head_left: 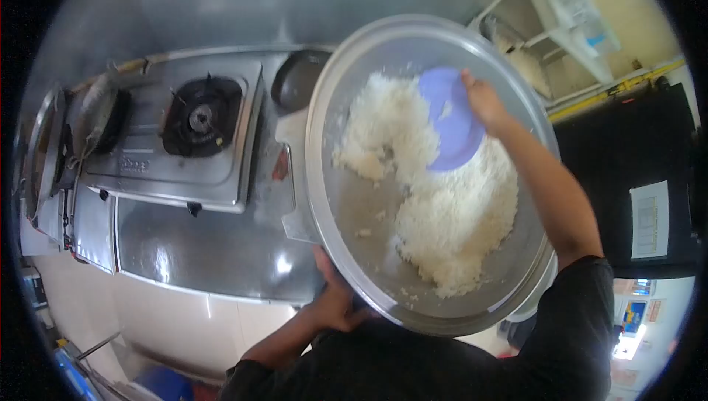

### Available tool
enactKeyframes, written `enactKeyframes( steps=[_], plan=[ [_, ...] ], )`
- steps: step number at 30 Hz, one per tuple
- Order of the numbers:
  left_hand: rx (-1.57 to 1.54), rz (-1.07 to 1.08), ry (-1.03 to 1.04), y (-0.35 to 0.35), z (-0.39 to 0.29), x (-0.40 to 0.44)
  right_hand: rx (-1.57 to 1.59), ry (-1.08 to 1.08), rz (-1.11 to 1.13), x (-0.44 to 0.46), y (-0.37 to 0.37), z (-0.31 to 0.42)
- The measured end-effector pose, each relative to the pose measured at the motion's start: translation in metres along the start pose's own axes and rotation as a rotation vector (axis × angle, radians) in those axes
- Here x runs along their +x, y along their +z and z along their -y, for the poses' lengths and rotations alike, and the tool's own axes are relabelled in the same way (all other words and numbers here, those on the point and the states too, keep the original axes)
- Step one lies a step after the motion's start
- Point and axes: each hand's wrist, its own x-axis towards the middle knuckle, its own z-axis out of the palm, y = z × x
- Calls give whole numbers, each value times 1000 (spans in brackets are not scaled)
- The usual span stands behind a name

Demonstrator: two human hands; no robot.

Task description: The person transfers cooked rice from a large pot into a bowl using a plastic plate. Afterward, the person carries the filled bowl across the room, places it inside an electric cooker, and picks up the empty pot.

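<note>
A big round metal pot [361, 257] is tilted towards me, with white cooked rice [457, 216] heaped in two joined mounds inside. My right hand [483, 102] reaches over the pot and grips a purple plastic plate [451, 132] by its edge. The plate lies against the rice, with a few grains on its face. My left hand [335, 301] holds the pot from outside at its lower left; the pot hides some of those fingers. Bare metal shows in the lower left of the pot's inside.
To the left, a steel gas stove [133, 143] with a black burner [201, 117] stands on a metal counter [192, 246]. A dark pan [299, 80] sits behind the pot. Woks [96, 117] stand at the far left, and a white rack [542, 39] is at the upper right.
</note>
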Motion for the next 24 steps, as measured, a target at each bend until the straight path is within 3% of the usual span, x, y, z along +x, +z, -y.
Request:
enactKeyframes(
  steps=[3,6,9,10,12,14,16,18,23,24],
  plan=[
    [15,-124,23,8,9,-6,59,78,213,-4,28,-23],
    [188,-152,-3,0,23,5,-212,-286,379,-13,65,-7],
    [221,22,-31,0,18,-10,-234,-554,596,-60,38,44],
    [256,-33,38,2,13,-10,-368,-707,611,-69,26,56],
    [269,-58,101,-3,8,-3,-614,-768,700,-81,1,85],
    [188,15,70,-3,10,-6,-875,-758,597,-70,-18,101],
    [257,141,-8,-4,14,-7,-629,-879,534,-37,-33,92],
    [176,2,4,-3,4,-7,-597,-934,509,-16,-35,93],
    [169,40,-46,-12,-20,2,-567,-1047,405,27,17,56],
    [148,13,-26,-11,-22,1,-464,-994,484,29,31,50]
  ],
)
